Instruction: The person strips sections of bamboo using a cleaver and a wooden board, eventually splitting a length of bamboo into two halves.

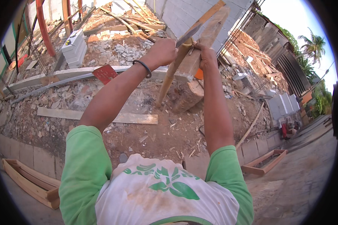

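My left hand (163,52), with a dark band at the wrist, is closed in a fist at the near end of a long, flat, dark grey blade (189,34), which looks like a machete. The blade points up and to the right, against a brown wooden strip (212,13). My right hand (206,56) grips the edge of a thick wooden beam (189,65), its thumb close to the top of a bamboo pole (169,79). The pole slants down to the ground along the beam's left side. Under the beam are a wooden block (189,95) and a small orange thing (199,74).
A loose plank (135,118) lies on rubble-strewn soil. A red plate (105,74) rests by the low concrete edge. Pale blocks stand stacked at left (74,50) and right (283,105). Wooden frames lie at lower left (30,180) and right (264,163). A grey block wall (191,15) rises ahead.
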